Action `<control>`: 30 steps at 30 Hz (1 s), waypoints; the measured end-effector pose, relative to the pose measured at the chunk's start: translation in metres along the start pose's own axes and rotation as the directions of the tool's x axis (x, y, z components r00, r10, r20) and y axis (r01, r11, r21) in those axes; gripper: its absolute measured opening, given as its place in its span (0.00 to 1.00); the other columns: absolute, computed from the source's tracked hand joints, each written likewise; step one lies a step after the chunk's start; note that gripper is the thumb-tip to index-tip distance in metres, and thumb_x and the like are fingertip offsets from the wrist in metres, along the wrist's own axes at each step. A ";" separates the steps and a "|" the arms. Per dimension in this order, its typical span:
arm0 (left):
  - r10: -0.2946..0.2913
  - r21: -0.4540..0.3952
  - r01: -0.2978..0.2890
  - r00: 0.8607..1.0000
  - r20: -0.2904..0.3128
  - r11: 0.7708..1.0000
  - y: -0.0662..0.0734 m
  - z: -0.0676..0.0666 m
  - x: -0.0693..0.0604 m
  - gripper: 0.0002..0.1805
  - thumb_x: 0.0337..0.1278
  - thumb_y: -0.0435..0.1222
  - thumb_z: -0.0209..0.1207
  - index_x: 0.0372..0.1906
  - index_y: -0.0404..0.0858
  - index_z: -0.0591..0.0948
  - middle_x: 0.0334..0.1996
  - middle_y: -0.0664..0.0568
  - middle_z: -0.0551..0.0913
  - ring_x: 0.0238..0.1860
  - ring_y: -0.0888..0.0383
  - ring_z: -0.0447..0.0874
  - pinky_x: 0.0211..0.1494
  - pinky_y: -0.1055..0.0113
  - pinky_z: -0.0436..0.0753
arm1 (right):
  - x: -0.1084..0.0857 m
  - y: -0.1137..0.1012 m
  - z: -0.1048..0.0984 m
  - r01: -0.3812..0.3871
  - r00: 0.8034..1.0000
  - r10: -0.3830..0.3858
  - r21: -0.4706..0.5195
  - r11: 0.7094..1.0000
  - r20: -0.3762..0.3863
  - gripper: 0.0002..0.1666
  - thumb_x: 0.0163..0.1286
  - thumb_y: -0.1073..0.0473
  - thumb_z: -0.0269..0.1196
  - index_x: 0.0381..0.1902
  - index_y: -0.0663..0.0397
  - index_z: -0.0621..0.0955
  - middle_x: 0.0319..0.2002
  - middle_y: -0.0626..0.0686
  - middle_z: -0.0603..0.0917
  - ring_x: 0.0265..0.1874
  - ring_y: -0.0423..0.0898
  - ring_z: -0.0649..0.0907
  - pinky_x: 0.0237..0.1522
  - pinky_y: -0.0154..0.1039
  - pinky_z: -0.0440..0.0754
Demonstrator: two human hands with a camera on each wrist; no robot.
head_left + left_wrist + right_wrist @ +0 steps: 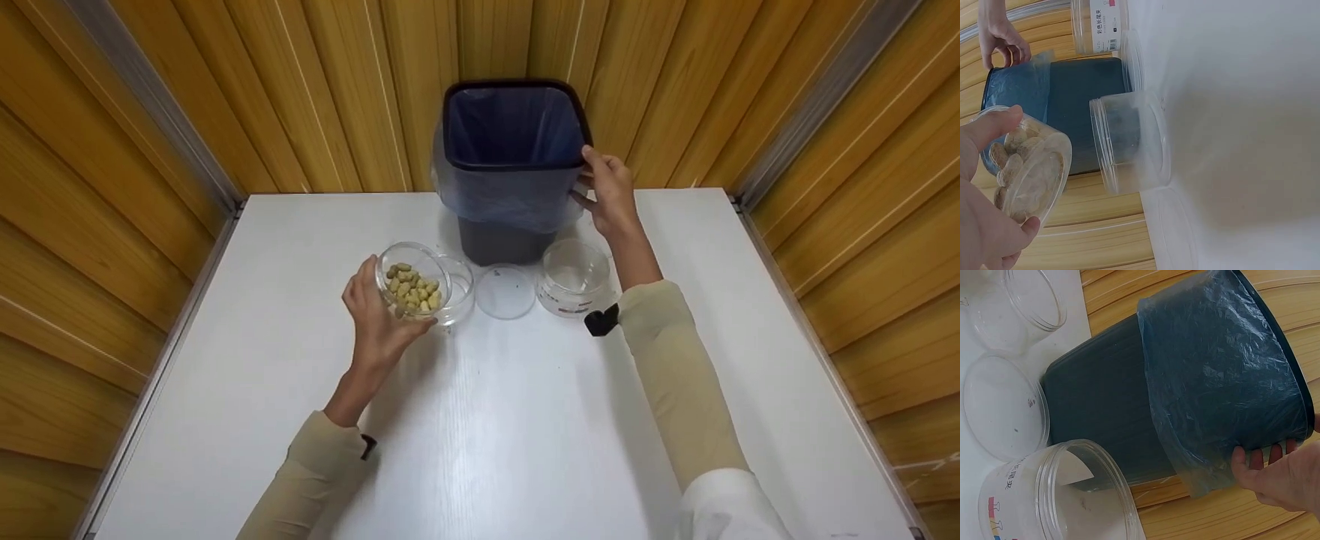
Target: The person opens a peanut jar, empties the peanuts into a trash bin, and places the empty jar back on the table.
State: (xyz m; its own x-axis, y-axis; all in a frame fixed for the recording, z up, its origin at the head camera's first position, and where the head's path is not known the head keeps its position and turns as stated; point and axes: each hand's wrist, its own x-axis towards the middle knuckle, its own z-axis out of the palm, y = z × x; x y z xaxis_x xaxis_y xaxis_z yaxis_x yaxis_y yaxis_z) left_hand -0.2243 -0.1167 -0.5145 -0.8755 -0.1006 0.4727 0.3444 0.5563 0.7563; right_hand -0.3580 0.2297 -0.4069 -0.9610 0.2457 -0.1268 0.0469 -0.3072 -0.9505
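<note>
My left hand (375, 322) holds a clear plastic jar of peanuts (411, 289), tilted, above the table. In the left wrist view thumb and fingers wrap around the jar's wall, with shelled-looking detail too small to tell but several unshelled peanuts (1013, 163) inside. A dark trash bin (506, 240) stands at the back, lined with a translucent blue bag (510, 196) folded over its rim. At the bin's right side my right hand (611, 196) grips the rim and the bag's folded edge; some of its fingertips are hidden behind the bag in the right wrist view.
A clear jar (457, 289) stands on the table partly behind the held one. To its right lie a round clear lid (505, 292) and a labelled clear jar (574, 289), close before the bin. Another lid (1176, 236) shows in the left wrist view. Wood-patterned walls (337, 97) surround the white table (495, 450).
</note>
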 end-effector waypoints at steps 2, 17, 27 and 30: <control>0.011 0.000 -0.011 1.000 0.014 1.000 0.002 0.000 0.003 0.70 0.17 0.34 0.86 0.75 0.33 0.58 0.69 0.35 0.64 0.70 0.37 0.52 0.70 0.41 0.62 | -0.001 0.001 -0.002 0.004 1.000 -0.004 0.011 1.000 -0.015 0.14 0.74 0.51 0.63 0.40 0.53 0.72 0.40 0.50 0.74 0.42 0.48 0.76 0.65 0.57 0.74; 0.166 0.084 -0.168 0.986 0.032 0.982 0.029 -0.026 0.040 0.70 0.16 0.34 0.87 0.74 0.28 0.58 0.69 0.35 0.65 0.68 0.39 0.56 0.71 0.45 0.56 | -0.002 0.005 0.003 0.020 1.000 -0.019 0.013 1.000 -0.019 0.15 0.74 0.49 0.63 0.41 0.54 0.72 0.41 0.50 0.74 0.44 0.48 0.76 0.66 0.57 0.72; 0.173 0.138 -0.182 0.982 0.073 0.974 0.054 -0.044 0.078 0.70 0.19 0.38 0.87 0.75 0.31 0.57 0.72 0.38 0.63 0.70 0.41 0.54 0.72 0.47 0.55 | 0.002 0.002 0.007 0.014 0.999 -0.014 -0.004 1.000 -0.040 0.15 0.74 0.48 0.63 0.41 0.53 0.73 0.43 0.50 0.75 0.44 0.46 0.77 0.64 0.54 0.75; 0.169 0.154 -0.181 0.982 0.089 0.971 0.062 -0.046 0.089 0.71 0.20 0.39 0.87 0.76 0.32 0.56 0.73 0.38 0.62 0.72 0.41 0.53 0.73 0.48 0.54 | 0.002 0.001 0.008 0.014 0.999 -0.015 -0.007 1.000 -0.049 0.15 0.74 0.48 0.63 0.41 0.53 0.73 0.43 0.50 0.74 0.45 0.47 0.77 0.64 0.53 0.75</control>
State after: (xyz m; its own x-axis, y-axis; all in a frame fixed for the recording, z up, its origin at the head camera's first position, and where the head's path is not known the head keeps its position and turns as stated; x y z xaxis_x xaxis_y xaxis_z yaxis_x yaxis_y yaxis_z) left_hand -0.2652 -0.1292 -0.4046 -0.8314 0.0686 0.5514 0.4407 0.6859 0.5791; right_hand -0.3622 0.2229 -0.4062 -0.9470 0.2952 -0.1269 0.0350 -0.2977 -0.9540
